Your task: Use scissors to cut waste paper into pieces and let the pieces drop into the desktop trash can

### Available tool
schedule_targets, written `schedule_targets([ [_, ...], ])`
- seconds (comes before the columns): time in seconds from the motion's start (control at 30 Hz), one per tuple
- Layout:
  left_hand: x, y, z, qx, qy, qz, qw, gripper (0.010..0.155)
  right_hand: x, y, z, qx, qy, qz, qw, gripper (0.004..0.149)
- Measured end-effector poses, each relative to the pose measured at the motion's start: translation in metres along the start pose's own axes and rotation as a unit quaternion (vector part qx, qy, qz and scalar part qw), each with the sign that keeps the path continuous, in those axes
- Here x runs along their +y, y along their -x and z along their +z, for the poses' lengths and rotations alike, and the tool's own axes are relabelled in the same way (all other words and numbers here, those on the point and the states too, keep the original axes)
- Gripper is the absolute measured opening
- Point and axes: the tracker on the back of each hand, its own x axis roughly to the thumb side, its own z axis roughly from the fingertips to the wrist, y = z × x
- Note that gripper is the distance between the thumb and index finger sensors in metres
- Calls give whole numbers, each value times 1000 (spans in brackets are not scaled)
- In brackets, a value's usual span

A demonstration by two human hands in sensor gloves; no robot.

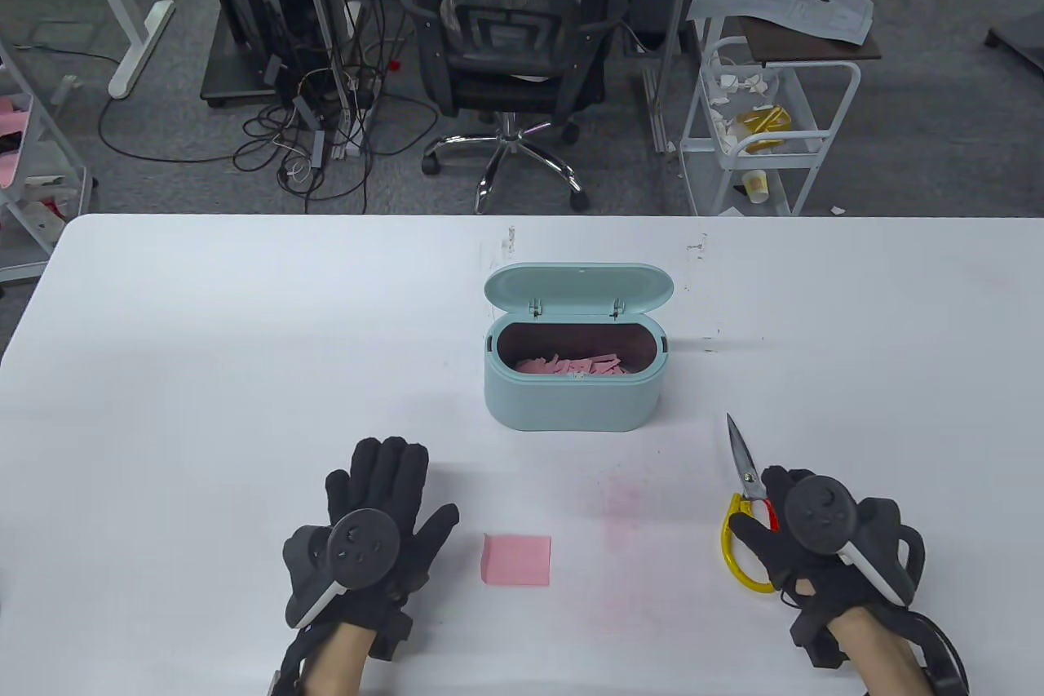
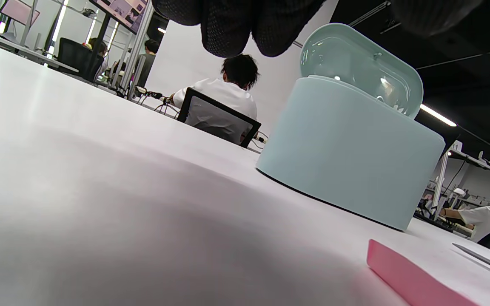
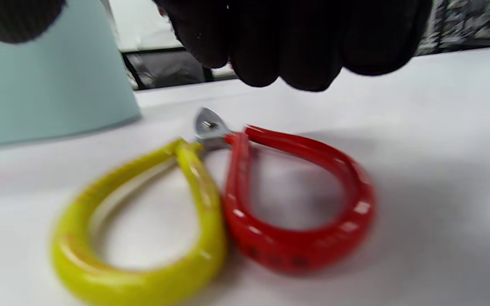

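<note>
A square of pink paper (image 1: 517,560) lies flat on the white table, just right of my left hand (image 1: 379,488). That hand rests palm down with straight fingers and holds nothing. The mint-green trash can (image 1: 571,402) stands mid-table with its lid (image 1: 579,290) up and pink scraps (image 1: 571,365) inside. Scissors (image 1: 744,463) with one yellow and one red handle lie to the right, blades pointing away. My right hand (image 1: 783,520) hovers over the handles. In the right wrist view its fingers (image 3: 296,46) hang above the red loop (image 3: 304,212) and yellow loop (image 3: 143,242), outside both.
The table's far edge (image 1: 522,216) runs behind the can. Beyond it are an office chair (image 1: 510,35), a cart with papers (image 1: 767,117) and cables on the floor. In the left wrist view the can (image 2: 347,161) looms close, with the pink paper (image 2: 406,276) at lower right.
</note>
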Motion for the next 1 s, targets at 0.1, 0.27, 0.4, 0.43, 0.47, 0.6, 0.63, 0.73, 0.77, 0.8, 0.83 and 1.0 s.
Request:
schedule_targets([
  [0.1,0,-1,0,-3,1,4,1000,82,11,-9,0,52,-11,65,996,77],
  [0.27,-2,-2,0,-9,6,5,1000,82,25,-21,-10,123,-9,143,982,73],
  [0.4,-3,-2,1,-10,9,6,1000,82,27,-32,-17,156,-32,167,973,73],
  [0.43,-2,-2,1,-9,9,6,1000,82,27,-34,-18,165,-34,157,973,72],
  [0.47,-3,-2,1,-8,9,6,1000,82,28,-34,-19,173,-40,150,973,72],
  [0.6,-3,-2,2,-6,11,12,1000,81,30,-42,-21,218,-34,139,965,68],
  [0.63,-3,-2,2,-5,11,13,1000,81,34,-47,-21,213,-21,142,966,67],
  [0.73,-2,-1,2,-4,4,15,1000,81,39,-60,-20,203,-10,202,958,65],
  [0.77,-2,0,2,-3,4,18,1000,81,40,-62,-19,206,-13,208,956,65],
  [0.8,-2,0,2,-2,5,19,1000,81,39,-62,-20,208,-12,205,956,65],
  [0.83,-2,0,2,-1,5,19,1000,81,38,-60,-20,212,-7,201,956,65],
  [1.0,-1,0,1,-5,3,22,1000,81,34,-46,-23,202,1,201,958,66],
])
